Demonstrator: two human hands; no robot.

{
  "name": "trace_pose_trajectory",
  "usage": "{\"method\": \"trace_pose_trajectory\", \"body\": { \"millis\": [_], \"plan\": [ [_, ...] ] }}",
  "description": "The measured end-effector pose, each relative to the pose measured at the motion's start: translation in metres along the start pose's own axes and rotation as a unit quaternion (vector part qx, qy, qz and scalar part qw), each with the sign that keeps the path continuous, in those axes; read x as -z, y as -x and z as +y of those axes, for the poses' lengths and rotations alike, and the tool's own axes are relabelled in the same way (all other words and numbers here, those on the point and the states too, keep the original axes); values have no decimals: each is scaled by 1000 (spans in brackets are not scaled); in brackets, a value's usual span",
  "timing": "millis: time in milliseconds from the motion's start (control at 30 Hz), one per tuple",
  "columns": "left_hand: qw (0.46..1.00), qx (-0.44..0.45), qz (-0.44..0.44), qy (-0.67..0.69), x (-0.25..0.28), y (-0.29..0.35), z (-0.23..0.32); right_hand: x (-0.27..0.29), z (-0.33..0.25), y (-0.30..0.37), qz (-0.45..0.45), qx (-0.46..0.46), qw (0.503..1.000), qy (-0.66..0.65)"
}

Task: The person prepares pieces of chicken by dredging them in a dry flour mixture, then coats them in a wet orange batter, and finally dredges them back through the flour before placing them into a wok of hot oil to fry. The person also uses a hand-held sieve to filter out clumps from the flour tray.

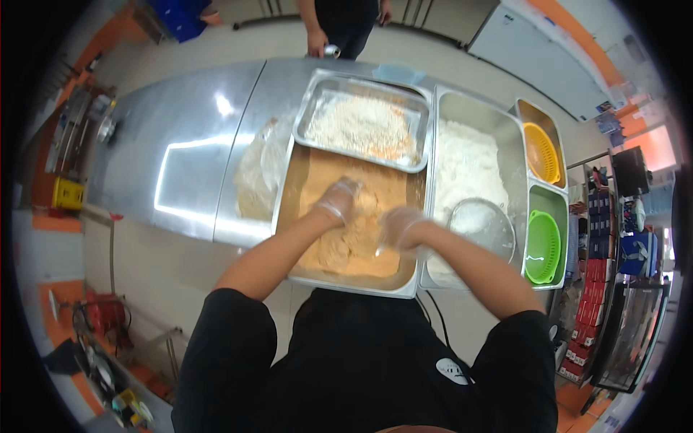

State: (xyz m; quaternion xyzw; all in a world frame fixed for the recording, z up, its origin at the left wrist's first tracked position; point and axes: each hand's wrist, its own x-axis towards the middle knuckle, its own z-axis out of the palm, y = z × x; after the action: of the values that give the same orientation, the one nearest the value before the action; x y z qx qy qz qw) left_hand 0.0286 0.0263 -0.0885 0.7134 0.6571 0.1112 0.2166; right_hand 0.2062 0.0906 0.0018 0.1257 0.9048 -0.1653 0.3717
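A deep steel pan in front of me holds an orange-tan powder or fine crumb coating, heaped and lumpy in the middle. Both my hands wear clear plastic gloves. My left hand reaches into the coating left of centre, its fingers partly sunk or hidden there. Over the pan's right part is my right hand, smeared by motion, so its fingers do not show clearly. Lumps coated in the same powder lie below my left hand; what they are I cannot make out.
A shallow steel tray of pale flakes rests across the pan's far end. Right of it, a steel pan of white flour holds a round sieve. Beyond are yellow and green baskets. A plastic bag lies left. Another person stands across the table.
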Motion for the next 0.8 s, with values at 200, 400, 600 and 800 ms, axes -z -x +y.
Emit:
{"method": "trace_pose_trajectory", "body": {
  "millis": [200,400,600,800],
  "plan": [
    [979,19,-198,-44,30,-1,-2,-73,-10,-82,2,-63,996,-64],
    [989,-112,-85,-55,16,0,-7,-104,-5,-82,57,-96,981,-161],
    [985,-46,-146,-84,28,2,15,-71,-25,-55,98,-111,968,-204],
    [994,46,-86,37,43,2,8,-46,-33,-16,236,-213,923,-218]
  ]
}}
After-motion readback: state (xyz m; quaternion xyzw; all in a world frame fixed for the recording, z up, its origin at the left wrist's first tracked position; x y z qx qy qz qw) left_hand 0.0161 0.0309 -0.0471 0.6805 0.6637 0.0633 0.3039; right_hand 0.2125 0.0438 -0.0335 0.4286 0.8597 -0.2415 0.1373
